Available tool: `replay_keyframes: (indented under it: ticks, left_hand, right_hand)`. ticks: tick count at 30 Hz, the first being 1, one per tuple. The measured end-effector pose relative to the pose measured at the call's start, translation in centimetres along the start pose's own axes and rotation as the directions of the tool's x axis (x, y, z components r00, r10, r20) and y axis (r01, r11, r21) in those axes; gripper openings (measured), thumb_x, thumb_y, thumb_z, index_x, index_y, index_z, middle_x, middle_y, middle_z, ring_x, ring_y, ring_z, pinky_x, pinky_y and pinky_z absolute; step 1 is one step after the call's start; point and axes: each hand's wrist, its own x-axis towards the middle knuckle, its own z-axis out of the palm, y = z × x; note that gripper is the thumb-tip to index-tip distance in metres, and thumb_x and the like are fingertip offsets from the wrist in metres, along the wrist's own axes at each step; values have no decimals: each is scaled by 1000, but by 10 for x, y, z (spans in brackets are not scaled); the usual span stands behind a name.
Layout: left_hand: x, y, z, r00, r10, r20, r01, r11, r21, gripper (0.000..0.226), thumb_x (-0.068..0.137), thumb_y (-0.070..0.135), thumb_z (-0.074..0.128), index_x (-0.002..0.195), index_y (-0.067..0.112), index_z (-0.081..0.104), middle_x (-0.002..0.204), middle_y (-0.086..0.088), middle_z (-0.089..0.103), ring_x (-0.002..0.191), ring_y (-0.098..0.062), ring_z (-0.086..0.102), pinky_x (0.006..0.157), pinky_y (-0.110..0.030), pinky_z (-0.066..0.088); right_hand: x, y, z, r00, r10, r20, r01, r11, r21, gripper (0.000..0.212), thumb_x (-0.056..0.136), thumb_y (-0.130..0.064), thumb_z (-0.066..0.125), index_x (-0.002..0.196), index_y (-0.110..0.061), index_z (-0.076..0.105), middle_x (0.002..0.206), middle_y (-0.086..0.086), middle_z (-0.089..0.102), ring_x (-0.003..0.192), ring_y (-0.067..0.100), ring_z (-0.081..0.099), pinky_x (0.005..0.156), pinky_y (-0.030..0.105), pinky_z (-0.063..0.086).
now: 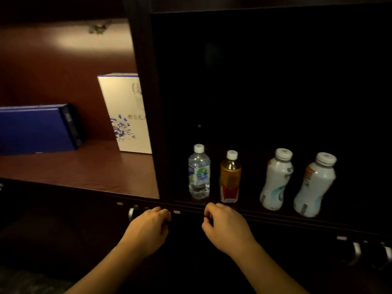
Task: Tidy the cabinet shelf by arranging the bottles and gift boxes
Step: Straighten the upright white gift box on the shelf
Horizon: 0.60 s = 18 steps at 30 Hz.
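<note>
While 4 bottles (231, 177) stand upright on the shelf (84, 168), left hand (148, 225) and right hand (224, 223) hover loosely curled, holding nothing.

Right compartment: four upright bottles line the shelf front, namely a water bottle (199, 171), a tea bottle (230, 177) just beside it at 3 o'clock, and two white bottles (276, 179) (315, 185) farther right. A wider gap separates tea and white bottles. A post (146, 98) divides off the left compartment, where a white box (125, 113) stands against the post and a blue box (40, 129) lies at 9 o'clock, with bare shelf (84, 168) in front of both.
</note>
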Motion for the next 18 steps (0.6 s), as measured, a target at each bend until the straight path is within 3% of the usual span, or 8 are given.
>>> replay_keyframes:
  ticks: [6,10,14,18]
  left_hand:
    - [-10,-102,-30,988,-127,-87,132,990,57,12,91,30,54,101,35,58,91,16,49,81,-4,51,61,-18,42]
    - [3,-176,-49,981,-144,-132,155,985,70,11,90,31,53,101,33,57,97,13,54,90,-9,55,68,-27,51]
    - [30,-253,-67,983,-117,-139,128,989,75,11,89,32,54,100,30,56,99,9,55,96,-15,56,73,-31,51]
    - [75,-336,-83,993,-84,-88,92,991,97,15,90,32,51,101,27,58,102,5,57,98,-19,57,77,-37,52]
  right_hand:
    - [53,-83,50,986,-159,59,162,985,-62,16,95,-35,46,101,-23,54,93,-6,54,86,14,52,65,29,40]
    - [98,-135,87,979,-186,80,194,976,-97,17,95,-37,44,98,-24,54,88,-9,50,82,13,48,63,27,37]
    - [154,-177,120,989,-119,83,132,978,-160,18,95,-39,44,98,-24,54,92,-6,55,87,17,54,69,32,46]
    - [222,-206,154,997,24,78,-6,975,-223,18,93,-38,47,98,-23,55,96,-2,57,92,22,57,69,34,45]
